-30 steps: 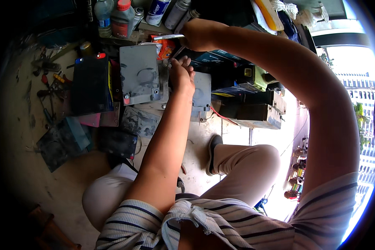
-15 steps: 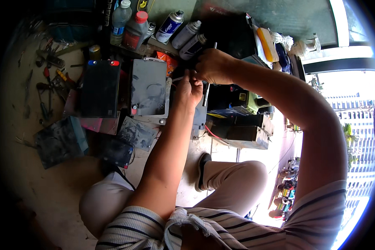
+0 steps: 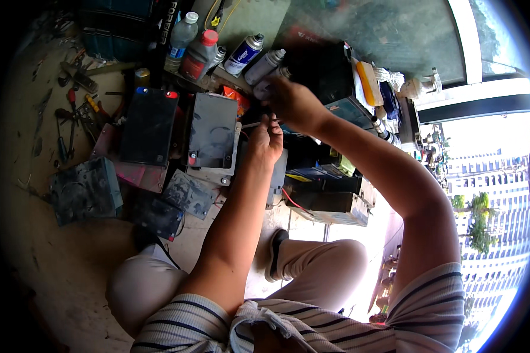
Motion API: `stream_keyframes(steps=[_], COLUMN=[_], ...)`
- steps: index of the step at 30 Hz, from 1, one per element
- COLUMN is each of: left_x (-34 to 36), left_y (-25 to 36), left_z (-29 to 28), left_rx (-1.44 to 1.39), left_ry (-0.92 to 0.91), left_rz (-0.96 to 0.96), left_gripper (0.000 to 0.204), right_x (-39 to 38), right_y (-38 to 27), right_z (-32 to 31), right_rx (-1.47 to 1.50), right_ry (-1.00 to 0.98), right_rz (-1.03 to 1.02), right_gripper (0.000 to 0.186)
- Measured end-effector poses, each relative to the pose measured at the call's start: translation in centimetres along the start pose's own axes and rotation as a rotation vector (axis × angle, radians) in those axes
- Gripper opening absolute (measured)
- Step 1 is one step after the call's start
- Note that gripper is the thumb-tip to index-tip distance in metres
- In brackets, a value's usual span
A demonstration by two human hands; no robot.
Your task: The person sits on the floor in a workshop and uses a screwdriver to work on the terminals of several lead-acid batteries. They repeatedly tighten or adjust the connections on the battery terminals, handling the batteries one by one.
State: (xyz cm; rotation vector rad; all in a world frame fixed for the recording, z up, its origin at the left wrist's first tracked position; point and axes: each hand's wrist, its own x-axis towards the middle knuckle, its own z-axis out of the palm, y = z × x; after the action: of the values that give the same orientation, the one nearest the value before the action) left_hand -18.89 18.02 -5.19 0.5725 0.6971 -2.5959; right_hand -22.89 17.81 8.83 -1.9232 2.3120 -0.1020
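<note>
My left hand (image 3: 267, 140) is closed, its thumb and fingers pinched together just right of the grey battery (image 3: 212, 130). Whatever lies between those fingertips is too small to make out. Above it and slightly to the right is my right hand (image 3: 295, 107), bent in from the right side. Its fingers are smeared by motion, so their grip is hidden. The dark gap below both hands is shaded, and my hands cover part of it. A black battery (image 3: 150, 126) with blue and red terminals lies left of the grey one.
Spray cans (image 3: 244, 54) and bottles (image 3: 200, 56) stand at the back. Hand tools (image 3: 72, 126) lie on the left floor, near another dusty battery (image 3: 85, 191). A battery with a red wire (image 3: 330, 200) sits right of my hands, and a yellow sponge (image 3: 368, 82) behind them.
The thin metal rod at my right hand no longer shows clearly. That hand has turned and its fingers now blur. My left hand keeps its pinch, while the whole view has shifted a little.
</note>
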Motion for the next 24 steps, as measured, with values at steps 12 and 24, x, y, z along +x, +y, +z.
stream_keyframes(steps=[12, 24], left_x=[0.3, 1.5], left_y=[2.0, 3.4], left_z=[-1.4, -1.9], left_rx=[-0.079, -0.085], left_ry=[-0.241, -0.430], left_rz=[-0.240, -0.233], left_gripper=[0.014, 0.019], right_x=[-5.1, -1.9], right_y=[1.1, -4.6], right_z=[-1.9, -2.1], right_rx=[0.053, 0.068], right_ry=[-0.684, -0.900], right_rz=[0.331, 0.046], right_gripper=[0.033, 0.038])
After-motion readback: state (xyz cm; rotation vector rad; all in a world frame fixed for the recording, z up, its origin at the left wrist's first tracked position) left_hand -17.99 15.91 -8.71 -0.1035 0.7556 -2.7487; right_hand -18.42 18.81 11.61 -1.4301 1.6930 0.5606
